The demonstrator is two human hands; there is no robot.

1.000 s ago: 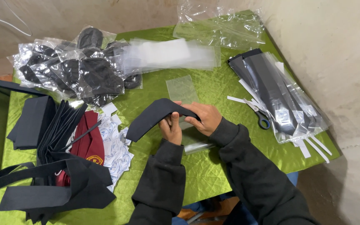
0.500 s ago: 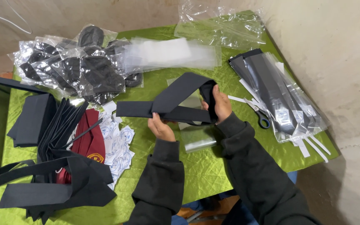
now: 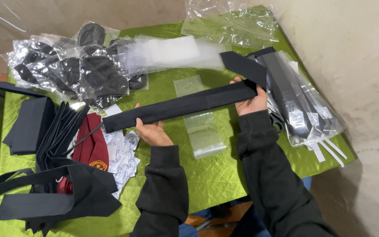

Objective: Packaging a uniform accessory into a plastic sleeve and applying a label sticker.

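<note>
A long black necktie (image 3: 189,104) is stretched out flat above the green table (image 3: 207,175). My left hand (image 3: 151,130) grips it near its left end. My right hand (image 3: 252,102) holds it where it bends, and the wide pointed end (image 3: 242,66) juts back to the upper left of that hand. Under the tie lies a narrow clear plastic sleeve (image 3: 200,125) on the green cloth.
Bagged black items (image 3: 73,70) pile up at the back left. Packed ties in clear bags (image 3: 297,101) lie at the right, with empty clear bags (image 3: 229,24) behind. Loose black ties (image 3: 49,175), a dark red cloth (image 3: 91,147) and paper tags (image 3: 123,149) lie at the left. A wall stands to the right.
The tie was folded small in both hands, then opened out. My hands have moved apart and the tie is now stretched nearly straight between them.
</note>
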